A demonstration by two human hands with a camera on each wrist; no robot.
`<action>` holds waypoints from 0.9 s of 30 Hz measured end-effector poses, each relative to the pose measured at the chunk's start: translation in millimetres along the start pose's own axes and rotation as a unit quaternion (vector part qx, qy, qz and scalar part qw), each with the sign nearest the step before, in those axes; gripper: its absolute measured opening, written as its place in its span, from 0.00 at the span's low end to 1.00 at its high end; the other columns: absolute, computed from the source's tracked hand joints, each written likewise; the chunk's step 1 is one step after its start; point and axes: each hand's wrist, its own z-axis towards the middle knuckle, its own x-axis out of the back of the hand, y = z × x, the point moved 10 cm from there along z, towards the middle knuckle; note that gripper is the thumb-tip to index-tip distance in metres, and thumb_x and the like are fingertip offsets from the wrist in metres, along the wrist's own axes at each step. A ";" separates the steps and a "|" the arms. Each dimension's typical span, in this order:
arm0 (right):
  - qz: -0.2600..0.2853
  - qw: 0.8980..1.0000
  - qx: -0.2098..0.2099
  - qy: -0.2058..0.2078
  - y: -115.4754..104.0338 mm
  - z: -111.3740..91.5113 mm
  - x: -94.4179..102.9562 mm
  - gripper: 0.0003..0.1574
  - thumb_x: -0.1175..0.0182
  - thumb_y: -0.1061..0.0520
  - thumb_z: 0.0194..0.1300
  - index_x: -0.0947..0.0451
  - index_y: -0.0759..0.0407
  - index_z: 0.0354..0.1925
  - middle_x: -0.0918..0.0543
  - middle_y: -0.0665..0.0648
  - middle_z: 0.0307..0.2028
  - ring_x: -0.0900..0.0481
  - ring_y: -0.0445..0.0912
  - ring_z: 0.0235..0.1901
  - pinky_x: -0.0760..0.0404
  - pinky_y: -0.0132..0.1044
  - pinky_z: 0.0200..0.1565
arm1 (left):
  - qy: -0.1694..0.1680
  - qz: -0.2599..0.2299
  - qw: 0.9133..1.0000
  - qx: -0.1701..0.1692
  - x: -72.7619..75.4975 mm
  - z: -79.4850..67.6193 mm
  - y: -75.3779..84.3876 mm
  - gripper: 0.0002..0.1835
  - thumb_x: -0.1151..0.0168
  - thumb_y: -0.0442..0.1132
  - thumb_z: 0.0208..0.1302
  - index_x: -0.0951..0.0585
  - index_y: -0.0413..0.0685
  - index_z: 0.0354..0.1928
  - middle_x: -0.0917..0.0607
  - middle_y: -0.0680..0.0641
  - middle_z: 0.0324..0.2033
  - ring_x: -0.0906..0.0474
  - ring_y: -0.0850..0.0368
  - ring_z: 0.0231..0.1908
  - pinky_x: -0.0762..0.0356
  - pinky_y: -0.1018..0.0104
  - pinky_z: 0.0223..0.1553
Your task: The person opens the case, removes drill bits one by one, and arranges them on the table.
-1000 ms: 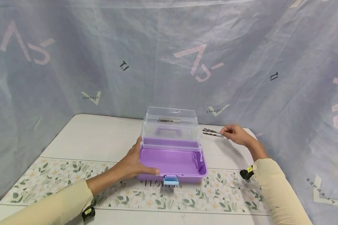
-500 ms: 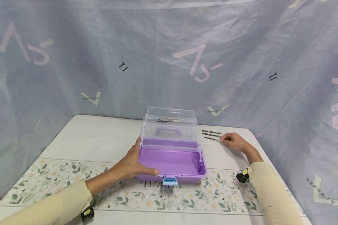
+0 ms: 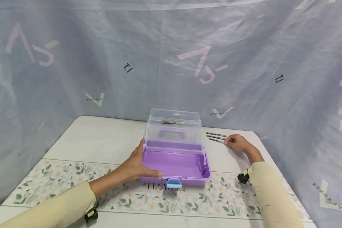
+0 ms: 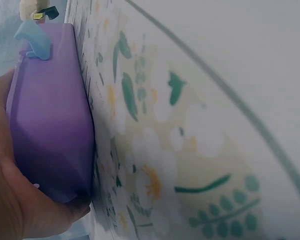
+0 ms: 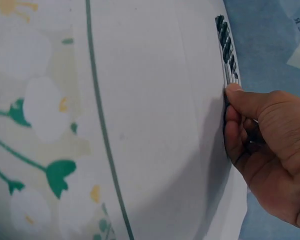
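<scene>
A purple plastic toolbox (image 3: pixel 191 181) stands unfolded on the table, its clear trays (image 3: pixel 174 148) raised toward the back. My left hand (image 3: pixel 135 165) holds its front left corner, thumb along the front rim and fingers against the left side. Several drill bits (image 3: pixel 173 122) lie in an upper clear tray. Right of the box, two drill bits (image 3: pixel 216 134) lie side by side on the table. Nearest me in that row is a third drill bit (image 3: pixel 215 140), whose shank end my right hand (image 3: pixel 237 142) pinches between thumb and fingers. In the right wrist view, the twisted dark bits (image 5: pixel 224 40) overlap.
A light blue latch (image 3: pixel 174 183) hangs at the front of the toolbox. The white table (image 3: pixel 108 136) carries a floral printed band (image 3: pixel 77 172). A grey printed curtain (image 3: pixel 136 63) hangs behind and to the sides of the table.
My right hand has moved slightly nearer me, and the third drill bit now lies beside the other two in a spaced row. My left hand stays on the toolbox.
</scene>
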 end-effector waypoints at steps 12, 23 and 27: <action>-0.021 1.000 0.006 0.012 0.2 4.5 -2.6 0.09 0.39 0.61 0.84 0.17 0.67 0.46 0.15 0.60 0.37 0.22 0.48 0.37 0.22 0.40 0.42 | -0.004 0.010 1.000 0.010 -0.3 -1.4 -1.1 0.97 0.06 0.68 0.38 0.72 0.56 0.93 0.54 0.31 0.91 0.44 0.24 0.87 0.38 0.20 0.82; -0.018 0.999 0.020 0.019 -3.4 1.6 -0.7 0.08 0.37 0.61 0.83 0.17 0.67 0.47 0.12 0.64 0.41 0.19 0.50 0.40 0.21 0.40 0.45 | 0.001 -0.005 1.000 0.003 -0.1 1.5 -1.8 0.96 0.04 0.67 0.36 0.70 0.58 0.93 0.46 0.32 0.90 0.36 0.28 0.84 0.37 0.22 0.82; -0.018 0.999 0.027 0.025 -5.9 1.7 -0.3 0.08 0.37 0.61 0.83 0.17 0.67 0.46 0.11 0.65 0.41 0.18 0.50 0.39 0.20 0.40 0.44 | 0.003 -0.008 1.000 0.000 0.8 0.1 -1.1 0.96 0.04 0.66 0.36 0.70 0.60 0.93 0.44 0.33 0.89 0.33 0.30 0.82 0.36 0.22 0.82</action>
